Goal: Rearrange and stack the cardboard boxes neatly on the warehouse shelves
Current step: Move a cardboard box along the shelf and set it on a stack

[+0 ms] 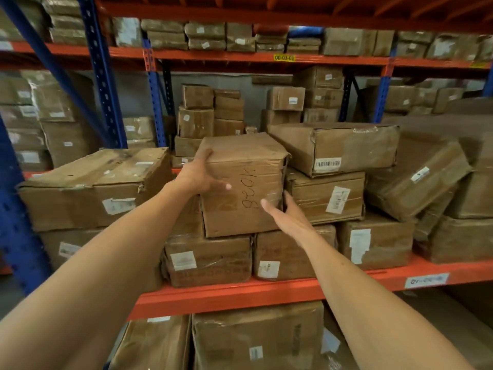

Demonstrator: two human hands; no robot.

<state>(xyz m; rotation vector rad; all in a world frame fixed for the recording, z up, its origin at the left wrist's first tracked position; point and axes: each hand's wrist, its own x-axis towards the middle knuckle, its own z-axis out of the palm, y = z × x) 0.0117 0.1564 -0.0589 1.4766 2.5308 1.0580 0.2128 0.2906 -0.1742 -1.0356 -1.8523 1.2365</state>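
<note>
A brown cardboard box with handwriting on its front (241, 166) sits at the middle of the shelf, on top of two lower boxes (210, 260) (280, 259). My left hand (198, 173) grips its upper left corner, fingers over the top edge and thumb across the front. Around its lower right edge my right hand (286, 214) holds it, with the thumb on the front and the fingers tucked between it and the neighbouring labelled box (325, 196). The box stands slightly tilted and pokes out in front of its neighbours.
A wide worn box (88, 188) lies to the left. A flat barcode box (336, 145) tops the right stack, with a tilted box (418, 177) beyond. An orange shelf beam (240, 292) runs in front; a blue upright (16, 222) stands left. More boxes fill the back, upper and lower shelves.
</note>
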